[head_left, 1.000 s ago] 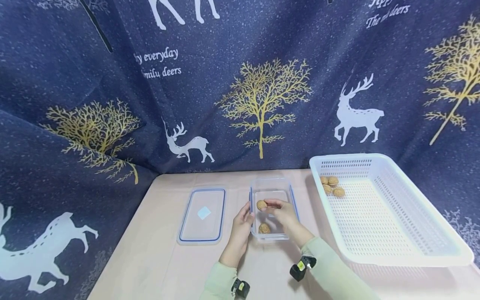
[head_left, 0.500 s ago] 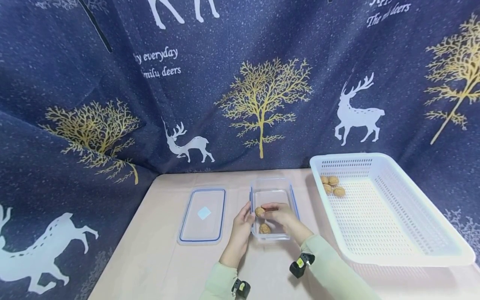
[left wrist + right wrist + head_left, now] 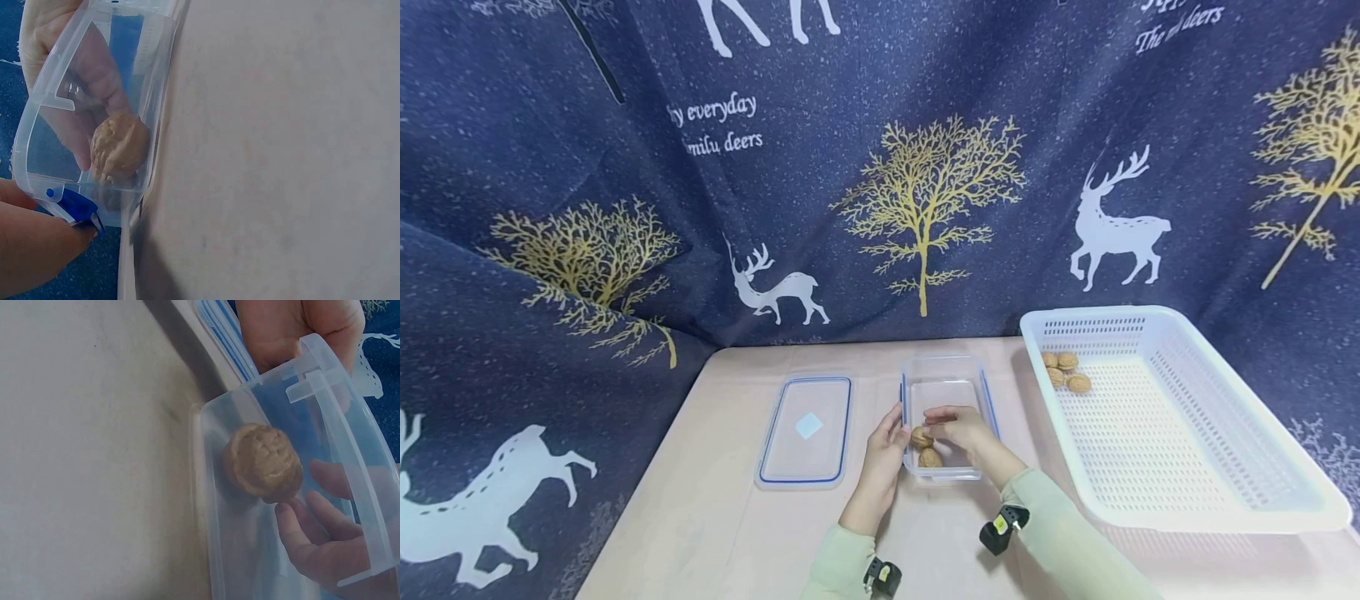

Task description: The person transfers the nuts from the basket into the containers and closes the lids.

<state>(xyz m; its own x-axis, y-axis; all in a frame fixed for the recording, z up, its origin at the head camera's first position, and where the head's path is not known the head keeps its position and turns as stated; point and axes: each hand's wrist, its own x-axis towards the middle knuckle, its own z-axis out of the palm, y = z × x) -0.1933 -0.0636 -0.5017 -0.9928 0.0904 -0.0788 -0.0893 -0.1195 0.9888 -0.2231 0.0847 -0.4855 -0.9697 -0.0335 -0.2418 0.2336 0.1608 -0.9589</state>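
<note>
In the head view, a clear plastic food container (image 3: pixel 951 392) with blue edging stands on the table. My left hand (image 3: pixel 882 458) holds its left side, the digits at the blue latch (image 3: pixel 76 205) in the left wrist view. Two walnuts lie in the container's near left corner, a front walnut (image 3: pixel 930 457) and one just behind it, the rear walnut (image 3: pixel 921 437). My right hand (image 3: pixel 967 433) is inside the container beside the rear walnut. In the right wrist view its fingertips (image 3: pixel 284 512) are spread and stand a little off the walnuts.
To the left lies the container's clear lid (image 3: pixel 805 400) with a blue seal and a pale diamond sticker. A large white perforated basket (image 3: pixel 1157 450) stands at the right, with several walnuts (image 3: pixel 1066 371) in its far left corner. A dark blue patterned cloth (image 3: pixel 880 233) hangs behind.
My right hand has lowered the walnut towards the near left corner and let go of it behind the first walnut. The left hand and container have stayed in place.
</note>
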